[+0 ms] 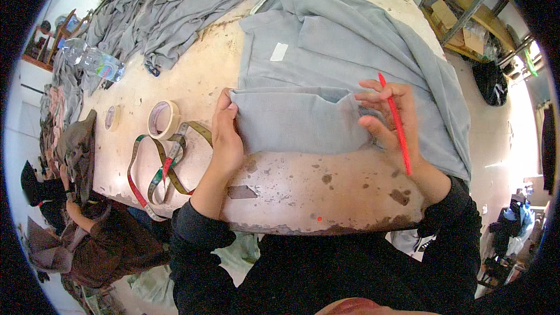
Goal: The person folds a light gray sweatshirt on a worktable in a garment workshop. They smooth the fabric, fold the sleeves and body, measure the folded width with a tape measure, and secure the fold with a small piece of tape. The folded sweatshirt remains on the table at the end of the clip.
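A light grey garment (350,35) lies across the table, its near end turned up into a wide, flat fold (294,121). My left hand (227,131) grips the fold's left edge, with the thumb on top near the upper corner. At the opposite end, my right hand (389,118) has its fingers partly spread beside the cloth. A slim red pen (401,143) is tucked among those fingers, slanting across the hand. Whether the right fingertips also pinch the cloth, I cannot tell. Above the fold, a small white strip (279,52) sits on the garment.
Left of my left hand lie a looped tape measure (154,186), a large masking tape roll (173,125) and a smaller roll (108,118). Behind them are a clear plastic bottle (93,61) and heaped grey cloth (181,9). Another person (111,245) is at the left; shelving (466,14) stands far right.
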The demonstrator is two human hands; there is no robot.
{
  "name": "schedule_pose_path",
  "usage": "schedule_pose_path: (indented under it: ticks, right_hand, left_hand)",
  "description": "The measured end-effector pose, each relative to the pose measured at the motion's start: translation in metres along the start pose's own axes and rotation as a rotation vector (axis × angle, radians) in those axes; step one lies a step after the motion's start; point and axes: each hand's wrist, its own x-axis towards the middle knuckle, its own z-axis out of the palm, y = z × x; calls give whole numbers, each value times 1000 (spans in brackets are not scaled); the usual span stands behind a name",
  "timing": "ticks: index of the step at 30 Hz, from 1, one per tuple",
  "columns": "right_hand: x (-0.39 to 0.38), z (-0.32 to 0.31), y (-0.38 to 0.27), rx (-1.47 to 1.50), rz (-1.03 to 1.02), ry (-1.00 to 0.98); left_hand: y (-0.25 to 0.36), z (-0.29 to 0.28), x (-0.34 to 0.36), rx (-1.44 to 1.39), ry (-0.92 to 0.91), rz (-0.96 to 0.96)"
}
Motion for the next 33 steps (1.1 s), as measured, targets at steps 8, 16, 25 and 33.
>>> schedule_pose_path:
  ticks: [8,16,25,33]
  right_hand:
    - [-3,2,1,-56,99,222]
    - [-8,3,-9,-61,75,301]
    - [-7,2,-11,-34,119,289]
    - [-12,-9,-2,-102,-43,231]
  left_hand:
    - [6,7,-7,284,-2,207]
    - [-9,-1,-5,302,83,313]
    - [-1,-1,-6,244,104,298]
    - [12,-15,-13,-1,-127,249]
